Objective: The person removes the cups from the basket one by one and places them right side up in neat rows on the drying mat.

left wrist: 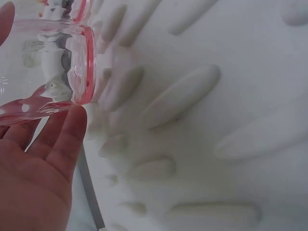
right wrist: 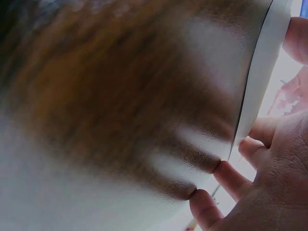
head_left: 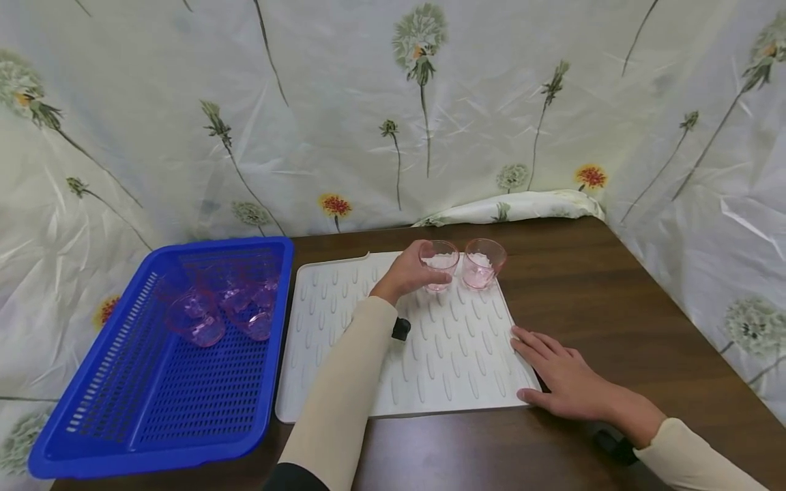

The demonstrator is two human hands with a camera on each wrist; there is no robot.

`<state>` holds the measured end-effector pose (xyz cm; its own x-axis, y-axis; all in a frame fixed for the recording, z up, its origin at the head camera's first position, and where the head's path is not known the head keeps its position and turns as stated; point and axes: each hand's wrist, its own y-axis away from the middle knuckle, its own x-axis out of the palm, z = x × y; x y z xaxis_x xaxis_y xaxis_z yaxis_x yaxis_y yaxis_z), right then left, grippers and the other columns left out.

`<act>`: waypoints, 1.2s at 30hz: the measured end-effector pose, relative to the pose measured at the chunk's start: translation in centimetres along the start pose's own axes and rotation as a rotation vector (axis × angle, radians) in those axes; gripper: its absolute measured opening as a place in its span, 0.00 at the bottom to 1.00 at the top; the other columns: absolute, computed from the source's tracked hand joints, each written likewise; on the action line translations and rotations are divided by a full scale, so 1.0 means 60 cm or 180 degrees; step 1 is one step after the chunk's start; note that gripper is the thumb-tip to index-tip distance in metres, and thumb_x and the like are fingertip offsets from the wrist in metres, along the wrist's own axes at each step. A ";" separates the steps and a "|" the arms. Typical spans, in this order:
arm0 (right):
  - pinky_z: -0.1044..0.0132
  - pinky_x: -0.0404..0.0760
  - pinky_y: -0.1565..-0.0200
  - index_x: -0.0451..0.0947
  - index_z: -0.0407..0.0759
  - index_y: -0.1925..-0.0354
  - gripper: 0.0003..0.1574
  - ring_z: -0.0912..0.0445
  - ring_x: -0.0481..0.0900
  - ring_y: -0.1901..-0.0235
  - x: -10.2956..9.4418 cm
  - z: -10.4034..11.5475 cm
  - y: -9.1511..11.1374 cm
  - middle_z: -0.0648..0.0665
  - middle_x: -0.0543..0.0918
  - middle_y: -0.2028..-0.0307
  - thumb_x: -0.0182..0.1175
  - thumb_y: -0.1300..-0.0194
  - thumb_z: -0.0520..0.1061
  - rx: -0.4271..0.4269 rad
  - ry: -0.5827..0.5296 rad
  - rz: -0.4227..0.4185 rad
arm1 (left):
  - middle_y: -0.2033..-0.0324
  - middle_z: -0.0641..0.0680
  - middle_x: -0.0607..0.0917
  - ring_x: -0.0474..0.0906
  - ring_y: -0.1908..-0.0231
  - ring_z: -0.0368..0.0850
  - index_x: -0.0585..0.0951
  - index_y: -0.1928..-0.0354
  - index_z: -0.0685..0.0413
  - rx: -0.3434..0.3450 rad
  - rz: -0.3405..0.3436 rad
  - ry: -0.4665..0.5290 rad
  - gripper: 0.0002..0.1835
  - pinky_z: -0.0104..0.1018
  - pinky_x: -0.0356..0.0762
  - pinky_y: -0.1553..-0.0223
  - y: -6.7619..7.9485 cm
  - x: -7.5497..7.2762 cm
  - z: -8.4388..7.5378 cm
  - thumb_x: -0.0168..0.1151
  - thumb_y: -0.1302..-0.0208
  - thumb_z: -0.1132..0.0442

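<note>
My left hand [head_left: 408, 273] curls round a clear pink-tinted glass [head_left: 443, 262] at the far side of a white ridged drying mat [head_left: 430, 361]. In the left wrist view the glass [left wrist: 48, 57] stands between thumb and fingers, its pink base at or just above the mat. A second pink glass [head_left: 483, 266] is just to its right, at the mat's far right corner. Spread flat, my right hand [head_left: 568, 382] rests at the mat's right edge, fingertips touching mat and table.
A blue plastic basket [head_left: 270, 409] stands left of the mat, with several pink glasses [head_left: 199, 317] lying in its far part. The dark wooden table [head_left: 614, 307] extends to the right. A flowered curtain [head_left: 344, 136] hangs behind and at both sides.
</note>
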<state>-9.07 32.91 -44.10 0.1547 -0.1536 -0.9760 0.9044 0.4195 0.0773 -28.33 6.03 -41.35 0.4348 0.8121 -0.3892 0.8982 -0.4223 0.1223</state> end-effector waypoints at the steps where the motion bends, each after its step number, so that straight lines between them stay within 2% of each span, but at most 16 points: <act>1: 0.33 0.70 0.46 0.59 0.42 0.26 0.51 0.41 0.58 0.29 0.001 0.000 0.000 0.42 0.57 0.24 0.60 0.36 0.67 -0.0004 0.0005 -0.0004 | 0.31 0.54 0.72 0.71 0.34 0.54 0.61 0.27 0.51 -0.0007 -0.0008 -0.0009 0.47 0.50 0.71 0.34 0.000 0.002 0.002 0.75 0.46 0.56; 8: 0.33 0.69 0.45 0.59 0.42 0.26 0.51 0.41 0.57 0.29 -0.001 0.000 0.001 0.41 0.56 0.23 0.60 0.36 0.67 0.0006 -0.0003 0.0009 | 0.31 0.53 0.72 0.70 0.32 0.55 0.59 0.26 0.49 0.0037 -0.0070 -0.0061 0.48 0.51 0.71 0.33 -0.001 0.008 0.008 0.75 0.45 0.56; 23: 0.33 0.70 0.46 0.59 0.42 0.26 0.52 0.40 0.58 0.29 0.000 -0.001 0.000 0.41 0.57 0.23 0.61 0.37 0.67 0.0030 -0.0008 0.0033 | 0.30 0.55 0.70 0.71 0.33 0.53 0.56 0.25 0.50 -0.0008 0.0066 -0.0102 0.48 0.50 0.71 0.34 -0.001 0.008 0.008 0.74 0.44 0.57; 29: 0.33 0.70 0.47 0.60 0.41 0.26 0.51 0.39 0.58 0.30 0.001 0.000 0.001 0.41 0.58 0.24 0.61 0.37 0.66 -0.0006 -0.0027 -0.0007 | 0.31 0.57 0.72 0.74 0.35 0.53 0.55 0.25 0.49 -0.0030 0.0053 -0.0236 0.50 0.50 0.69 0.33 0.000 0.008 0.007 0.74 0.45 0.53; 32: 0.32 0.70 0.47 0.60 0.42 0.26 0.51 0.39 0.58 0.30 -0.001 0.002 0.000 0.41 0.58 0.24 0.61 0.37 0.66 0.0003 -0.0044 -0.0001 | 0.28 0.56 0.69 0.68 0.30 0.52 0.50 0.22 0.48 0.0024 0.0015 -0.0297 0.57 0.51 0.67 0.30 -0.001 0.006 0.003 0.76 0.47 0.51; 36: 0.31 0.69 0.46 0.60 0.42 0.26 0.51 0.39 0.58 0.29 -0.004 0.003 -0.001 0.41 0.57 0.24 0.61 0.37 0.67 0.0038 -0.0051 0.0030 | 0.24 0.54 0.62 0.59 0.25 0.50 0.43 0.20 0.45 0.0249 -0.0150 -0.0552 0.62 0.52 0.64 0.28 0.000 -0.006 -0.010 0.74 0.48 0.42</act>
<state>-9.07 32.74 -43.84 0.1695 -0.1639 -0.9718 0.9076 0.4103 0.0891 -28.43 5.98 -40.69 0.3688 0.7529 -0.5451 0.9065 -0.4210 0.0317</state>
